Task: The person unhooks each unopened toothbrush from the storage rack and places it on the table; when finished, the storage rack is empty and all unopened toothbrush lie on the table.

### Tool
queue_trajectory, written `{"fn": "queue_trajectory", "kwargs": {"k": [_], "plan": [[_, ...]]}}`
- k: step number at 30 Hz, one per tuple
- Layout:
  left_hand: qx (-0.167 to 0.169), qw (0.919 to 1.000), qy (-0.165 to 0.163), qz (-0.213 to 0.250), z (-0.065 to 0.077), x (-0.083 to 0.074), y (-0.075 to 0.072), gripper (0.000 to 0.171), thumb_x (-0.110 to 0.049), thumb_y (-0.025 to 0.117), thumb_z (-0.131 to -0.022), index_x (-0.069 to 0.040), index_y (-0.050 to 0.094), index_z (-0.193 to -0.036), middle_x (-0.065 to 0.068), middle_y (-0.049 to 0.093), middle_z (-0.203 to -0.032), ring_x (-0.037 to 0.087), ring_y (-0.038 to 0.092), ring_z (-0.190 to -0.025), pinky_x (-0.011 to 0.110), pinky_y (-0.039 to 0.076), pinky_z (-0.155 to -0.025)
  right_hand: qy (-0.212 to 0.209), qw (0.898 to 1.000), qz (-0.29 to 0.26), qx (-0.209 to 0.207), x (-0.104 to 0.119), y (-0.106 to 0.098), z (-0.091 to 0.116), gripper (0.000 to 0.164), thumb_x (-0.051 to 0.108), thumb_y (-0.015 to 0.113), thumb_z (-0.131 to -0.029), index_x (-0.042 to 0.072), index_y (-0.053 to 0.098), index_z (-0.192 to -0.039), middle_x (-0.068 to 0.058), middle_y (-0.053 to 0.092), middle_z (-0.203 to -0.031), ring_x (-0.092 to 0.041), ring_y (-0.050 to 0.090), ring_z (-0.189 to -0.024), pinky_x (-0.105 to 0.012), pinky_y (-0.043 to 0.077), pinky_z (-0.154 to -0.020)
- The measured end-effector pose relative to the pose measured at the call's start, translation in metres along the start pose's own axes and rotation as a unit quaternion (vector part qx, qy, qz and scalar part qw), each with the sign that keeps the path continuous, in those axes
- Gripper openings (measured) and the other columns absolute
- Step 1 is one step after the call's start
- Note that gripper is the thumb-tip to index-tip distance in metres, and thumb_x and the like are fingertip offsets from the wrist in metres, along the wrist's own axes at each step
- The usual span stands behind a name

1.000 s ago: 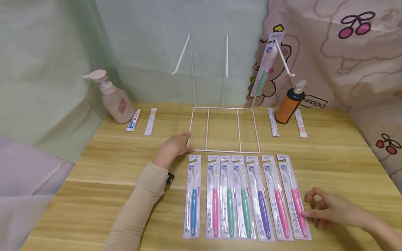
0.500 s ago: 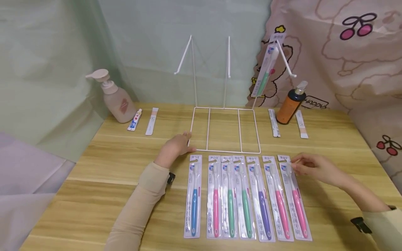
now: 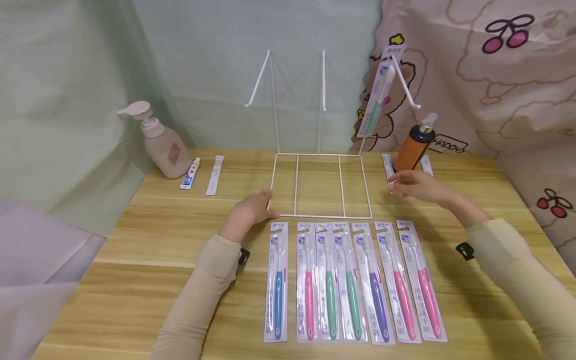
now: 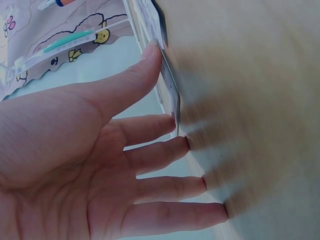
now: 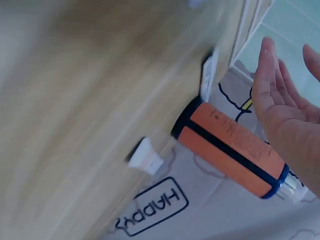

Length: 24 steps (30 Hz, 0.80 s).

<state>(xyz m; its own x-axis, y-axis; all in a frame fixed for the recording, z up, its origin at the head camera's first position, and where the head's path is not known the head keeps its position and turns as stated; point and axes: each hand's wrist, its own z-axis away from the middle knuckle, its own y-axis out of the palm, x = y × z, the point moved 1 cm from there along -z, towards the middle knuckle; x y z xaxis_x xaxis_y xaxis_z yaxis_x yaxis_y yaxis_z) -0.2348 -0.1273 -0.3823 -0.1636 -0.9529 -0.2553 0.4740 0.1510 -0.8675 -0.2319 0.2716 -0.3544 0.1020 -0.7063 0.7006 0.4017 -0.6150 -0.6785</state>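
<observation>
My left hand [image 3: 252, 212] rests at the front left corner of a white wire display rack [image 3: 333, 216], its thumb and fingers touching the corner. The left wrist view shows those fingers [image 4: 160, 187] fairly straight, with tips on the table. My right hand [image 3: 418, 185] is over the table right of the rack, in front of an orange and black spray bottle [image 3: 411, 150]. It looks relaxed and holds nothing in the right wrist view. One packaged toothbrush [image 3: 375, 100] with a green handle hangs on the rack's right hook. Several packaged toothbrushes [image 3: 353, 280] lie in a row before the rack.
A pump bottle [image 3: 167, 150], a small toothpaste tube [image 3: 190, 173] and a slim sachet [image 3: 215, 175] are at the back left. Two more sachets, one white packet [image 3: 387, 165] and another packet [image 3: 427, 165], flank the spray bottle. Curtains hang behind the wooden table [image 3: 157, 240].
My right hand has moved from beside the rightmost pink toothbrush, up and away to the spot before the spray bottle. The left hand and the toothbrushes stay in place.
</observation>
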Motion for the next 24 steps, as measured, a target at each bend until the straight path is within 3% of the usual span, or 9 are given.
{"fn": "queue_trajectory", "kwargs": {"k": [7,12,14,19,24], "plan": [[0.003,1.0000,-0.004,-0.002,0.000,0.002,0.000,0.075,-0.037,0.055,-0.093,-0.003,0.017,-0.148,0.019,0.014,-0.153,0.038,0.021,-0.138,0.048,0.023,-0.113,0.054,0.998,0.002,-0.032,0.015,-0.003,-0.048,0.061,0.036,0.048,-0.097,-0.003,0.032,-0.141,-0.029,0.046,-0.133,-0.041,0.051,-0.116,-0.052,0.043,-0.097],[0.001,1.0000,-0.003,-0.004,0.002,0.003,0.000,0.075,-0.037,0.055,-0.093,-0.003,0.017,-0.149,0.019,0.014,-0.153,0.039,0.022,-0.137,0.050,0.025,-0.112,0.090,0.991,0.028,-0.092,0.026,-0.002,-0.076,0.071,0.042,0.049,-0.094,-0.003,0.027,-0.144,-0.027,0.041,-0.139,-0.041,0.040,-0.126,-0.051,0.039,-0.101],[0.004,1.0000,-0.005,-0.002,0.002,0.003,0.000,0.076,-0.037,0.055,-0.093,-0.004,0.016,-0.149,0.019,0.013,-0.153,0.039,0.021,-0.138,0.050,0.024,-0.112,0.095,0.988,0.008,-0.122,0.030,-0.001,-0.086,0.076,0.045,0.050,-0.093,-0.004,0.024,-0.145,-0.027,0.040,-0.140,-0.041,0.037,-0.128,-0.051,0.038,-0.103],[0.007,1.0000,-0.006,-0.001,0.003,0.002,0.002,0.076,-0.037,0.055,-0.093,-0.005,0.016,-0.149,0.018,0.013,-0.153,0.038,0.021,-0.138,0.049,0.023,-0.112,0.094,0.971,-0.073,-0.208,0.039,-0.002,-0.103,0.083,0.052,0.052,-0.089,0.003,0.018,-0.147,-0.022,0.039,-0.142,-0.035,0.041,-0.128,-0.047,0.041,-0.101],[0.004,1.0000,-0.004,0.001,0.002,-0.001,0.000,0.075,-0.036,0.055,-0.093,-0.004,0.017,-0.149,0.019,0.013,-0.153,0.038,0.021,-0.138,0.049,0.023,-0.112,0.076,0.953,-0.092,-0.280,0.046,-0.004,-0.113,0.081,0.059,0.049,-0.087,0.006,0.024,-0.143,-0.017,0.040,-0.140,-0.029,0.042,-0.126,-0.044,0.039,-0.102]]}}
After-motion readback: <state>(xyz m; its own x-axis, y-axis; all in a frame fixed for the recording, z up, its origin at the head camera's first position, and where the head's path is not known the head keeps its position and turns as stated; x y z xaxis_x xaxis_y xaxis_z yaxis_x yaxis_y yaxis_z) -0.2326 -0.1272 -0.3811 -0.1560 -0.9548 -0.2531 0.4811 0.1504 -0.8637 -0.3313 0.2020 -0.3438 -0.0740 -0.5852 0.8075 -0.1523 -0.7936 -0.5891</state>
